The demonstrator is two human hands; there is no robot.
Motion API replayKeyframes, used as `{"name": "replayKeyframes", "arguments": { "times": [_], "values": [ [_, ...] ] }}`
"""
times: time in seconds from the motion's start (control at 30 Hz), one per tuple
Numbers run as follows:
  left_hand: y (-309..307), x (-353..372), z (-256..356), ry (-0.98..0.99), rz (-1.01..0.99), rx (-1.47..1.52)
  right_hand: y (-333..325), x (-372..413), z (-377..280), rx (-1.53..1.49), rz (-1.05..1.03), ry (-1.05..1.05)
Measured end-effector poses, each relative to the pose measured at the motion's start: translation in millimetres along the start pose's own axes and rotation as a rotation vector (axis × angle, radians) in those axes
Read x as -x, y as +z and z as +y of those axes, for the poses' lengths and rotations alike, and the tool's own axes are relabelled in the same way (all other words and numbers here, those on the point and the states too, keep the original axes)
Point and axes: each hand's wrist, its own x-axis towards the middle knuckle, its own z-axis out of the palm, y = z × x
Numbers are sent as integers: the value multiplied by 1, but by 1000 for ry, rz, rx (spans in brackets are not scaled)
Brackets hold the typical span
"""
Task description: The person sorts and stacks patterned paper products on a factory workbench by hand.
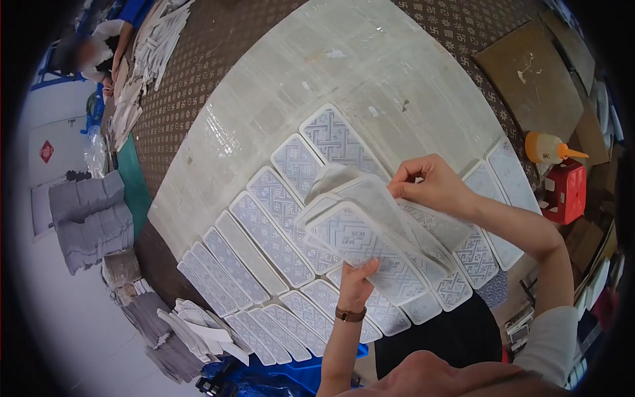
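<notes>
Over the pale counter [264,99], just right of the frame's centre, are your sheets [370,241]: your left hand [358,284] grips their lower-left edge, your right hand [430,182] pinches their upper side. Panels [269,202] lie around; a bottle [544,147] stands far right.

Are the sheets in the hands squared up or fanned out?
Fanned out: the sheets overlap unevenly, with several edges and corners showing.

On my left wrist [353,302] I wear a brown-banded wristwatch [349,315] with a small face; a short white fabric sleeve [550,344] covers my right upper arm [554,283], black cloth [443,337] my lower body.
</notes>
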Motion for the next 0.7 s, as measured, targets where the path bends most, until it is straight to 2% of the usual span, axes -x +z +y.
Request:
{"name": "replayKeyframes", "arguments": {
  "times": [0.17, 0.27, 0.37, 0.43, 0.53, 0.63, 0.7],
  "values": [
    [-17, 13, 10, 42, -18, 3, 3, 8, -17, -102, 141, 64],
    [-28, 23, 6, 70, -18, -38, 24, 15, -10, 151, 67, -116],
    [-39, 32, 6, 111, -22, -144, 52, 19, -4, 146, 48, -195],
    [-48, 38, 11, 134, 45, -31, 58, 21, -7, 150, 44, -237],
    [-59, 53, 27, 162, 57, 23, 41, 13, -23, 30, 348, -172],
    [-67, 79, 44, 160, 24, 8, 1, -2, -34, 74, 491, -216],
    [-70, 90, 51, -12, -116, -397, -26, -12, -46, 138, 436, -157]
  ]
}}
